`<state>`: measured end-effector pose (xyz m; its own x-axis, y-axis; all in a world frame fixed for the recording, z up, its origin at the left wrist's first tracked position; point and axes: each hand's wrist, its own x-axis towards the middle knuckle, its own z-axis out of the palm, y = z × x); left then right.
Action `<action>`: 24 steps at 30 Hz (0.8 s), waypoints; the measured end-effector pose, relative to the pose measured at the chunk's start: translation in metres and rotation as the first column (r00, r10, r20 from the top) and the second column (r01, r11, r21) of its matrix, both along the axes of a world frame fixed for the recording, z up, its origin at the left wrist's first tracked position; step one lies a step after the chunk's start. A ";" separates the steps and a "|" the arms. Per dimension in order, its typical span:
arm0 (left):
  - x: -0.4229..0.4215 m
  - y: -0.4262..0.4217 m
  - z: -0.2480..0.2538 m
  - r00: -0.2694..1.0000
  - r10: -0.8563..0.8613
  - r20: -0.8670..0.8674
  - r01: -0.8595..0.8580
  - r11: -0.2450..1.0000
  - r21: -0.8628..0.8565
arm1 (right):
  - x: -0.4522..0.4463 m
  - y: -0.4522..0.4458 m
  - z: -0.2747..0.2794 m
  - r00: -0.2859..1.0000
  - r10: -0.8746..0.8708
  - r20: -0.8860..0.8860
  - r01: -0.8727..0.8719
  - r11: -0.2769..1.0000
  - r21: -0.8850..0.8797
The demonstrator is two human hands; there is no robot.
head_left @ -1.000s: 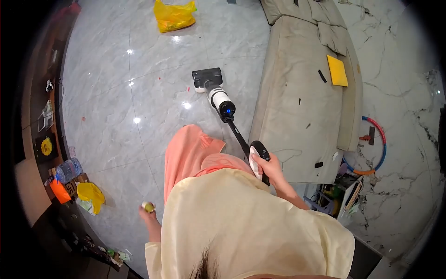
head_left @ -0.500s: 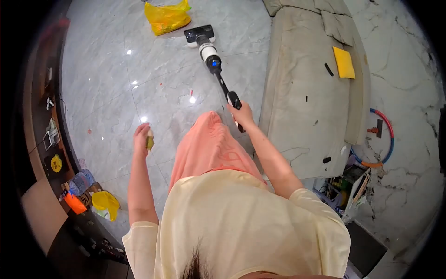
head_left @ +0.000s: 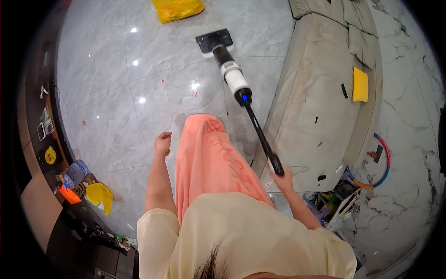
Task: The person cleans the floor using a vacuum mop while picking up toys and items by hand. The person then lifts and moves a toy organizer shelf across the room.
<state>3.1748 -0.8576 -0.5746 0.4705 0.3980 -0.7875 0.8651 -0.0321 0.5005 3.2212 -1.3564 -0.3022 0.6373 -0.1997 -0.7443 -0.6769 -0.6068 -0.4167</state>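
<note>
My right hand is wrapped round the handle of a black and white cordless vacuum cleaner, beside the sofa's near end. Its black floor head rests on the grey tiles, and a small blue light glows on the body. My left hand hangs above the floor left of my pink trousers, its fingers curled. Whatever it holds is hidden at this angle.
A beige sofa runs along the right, with a yellow cushion and small dark items on it. Red specks dot the tiles. A yellow bag lies ahead. At left are a dark cabinet and another yellow bag.
My right hand has drawn the vacuum's handle back and right, its head shifting slightly right. My left hand has moved right and turned; the greenish thing seen in it before is out of sight.
</note>
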 end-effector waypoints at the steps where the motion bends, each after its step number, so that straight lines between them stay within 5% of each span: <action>1: 0.013 0.001 -0.008 1.000 0.002 -0.005 -0.002 1.000 -0.009 | -0.030 -0.021 -0.001 0.969 0.165 0.184 -0.164 0.986 -0.018; 3: 0.041 0.000 -0.016 0.963 -0.185 -0.195 0.217 0.963 0.158 | -0.091 -0.054 0.019 0.986 0.164 0.013 -0.164 0.986 -0.020; 8: 0.103 -0.005 -0.101 0.914 -0.259 -0.311 0.322 0.932 0.169 | -0.154 -0.062 0.074 0.971 -0.040 -0.237 0.025 0.998 -0.064; 12: 0.162 -0.025 -0.141 0.875 -0.316 -0.366 0.380 0.918 0.115 | -0.166 -0.053 0.040 0.877 -0.210 -0.433 0.174 0.977 -0.121; 24: 0.195 -0.066 -0.417 0.735 -0.588 -0.339 0.678 0.662 0.320 | -0.174 -0.042 -0.111 0.648 -0.442 -0.620 0.409 0.889 -0.207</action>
